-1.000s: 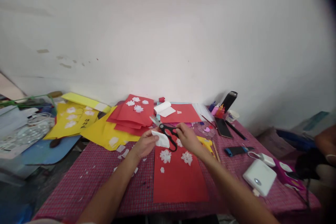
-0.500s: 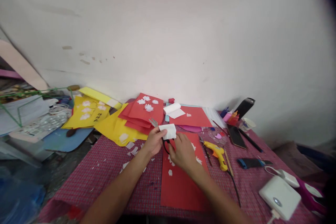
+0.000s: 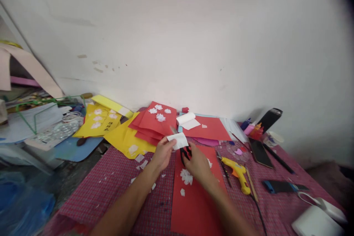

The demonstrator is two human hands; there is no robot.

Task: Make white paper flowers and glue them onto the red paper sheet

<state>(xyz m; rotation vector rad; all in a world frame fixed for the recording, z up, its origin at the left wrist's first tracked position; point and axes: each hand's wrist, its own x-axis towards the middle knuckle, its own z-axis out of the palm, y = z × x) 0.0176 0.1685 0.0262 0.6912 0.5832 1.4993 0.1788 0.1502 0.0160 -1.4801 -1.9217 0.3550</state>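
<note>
My left hand (image 3: 163, 153) pinches a small folded piece of white paper (image 3: 178, 140) by its left edge. In my right hand (image 3: 195, 160) is a pair of black-handled scissors (image 3: 184, 153), fingers closed in the handles. The blades pass behind the paper, and a blurred tip shows above its upper left; whether they touch it I cannot tell. Below my hands lies a red sheet (image 3: 190, 208) bearing white paper flowers (image 3: 186, 177) and a small white scrap (image 3: 182, 192).
Red cards with white flowers (image 3: 160, 117) and yellow sheets (image 3: 121, 138) lie at the back left. A white paper roll (image 3: 186, 118) is behind my hands. To the right are a yellow glue gun (image 3: 239, 171), a phone (image 3: 260, 153), a black bottle (image 3: 272, 118) and a white box (image 3: 315, 223).
The view has shifted, so the table's things sit lower and further right. My right hand has opened a slight gap from the paper, showing more of the scissor handles.
</note>
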